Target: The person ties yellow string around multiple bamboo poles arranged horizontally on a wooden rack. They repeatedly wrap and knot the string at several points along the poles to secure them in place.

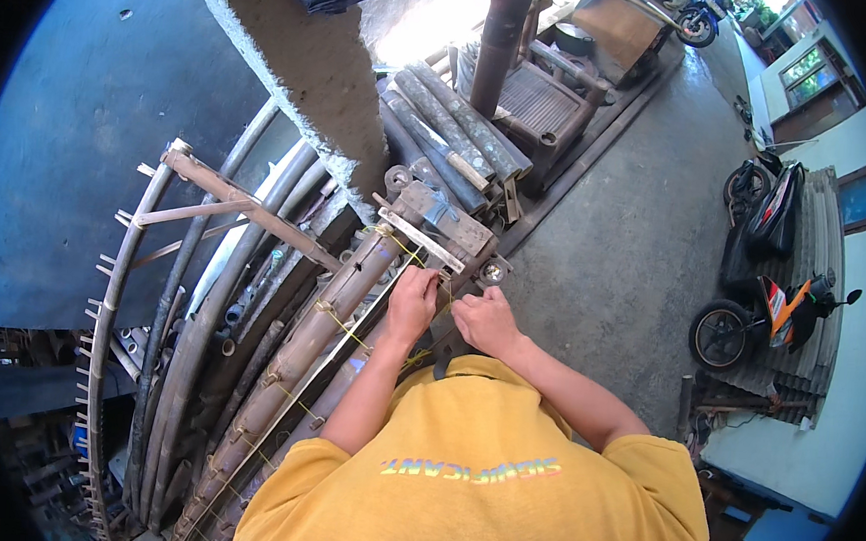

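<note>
My left hand [414,304] is closed in a pinch at the near end of a wooden block [446,217] tied with blue strip. To its right, my right hand [485,320] is also closed, its fingertips pressed together. A thin yellowish cord [450,293] runs between the fingertips of both hands. Left of my left forearm lies a long brown bamboo pole [294,356], slanting from lower left towards the block. Yellow cord [342,324] is looped around this pole at several places. A pale flat strip [420,238] lies across the pole's far end.
Curved bamboo poles [183,384] and a pegged bamboo frame [99,349] stand at the left. More bamboo lengths [452,123] are stacked ahead, near a rough concrete pillar [297,64] and a dark post [501,47]. Motorbikes [768,311] stand across the concrete floor [613,242] at the right.
</note>
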